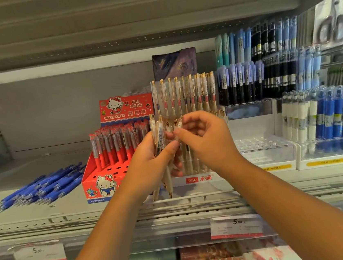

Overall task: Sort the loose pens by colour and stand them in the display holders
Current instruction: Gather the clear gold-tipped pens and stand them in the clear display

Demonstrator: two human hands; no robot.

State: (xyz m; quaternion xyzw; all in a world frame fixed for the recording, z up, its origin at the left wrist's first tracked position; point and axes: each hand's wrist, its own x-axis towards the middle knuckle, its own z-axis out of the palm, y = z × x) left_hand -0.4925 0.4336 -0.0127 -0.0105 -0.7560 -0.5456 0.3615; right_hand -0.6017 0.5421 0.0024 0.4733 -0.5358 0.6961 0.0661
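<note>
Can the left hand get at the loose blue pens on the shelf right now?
Probably not: the left hand grips a bundle of cream pens, so it is full, and the red box stands between it and the blue pens.

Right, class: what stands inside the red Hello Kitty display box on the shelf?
Red pens fill the rear rows of the box; empty holes show in front. The left arm covers its right end, so that part cannot be seen.

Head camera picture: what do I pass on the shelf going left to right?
Loose blue pens, red Hello Kitty box, left hand gripping beige pens, right hand, clear holder, white and blue pens.
</note>
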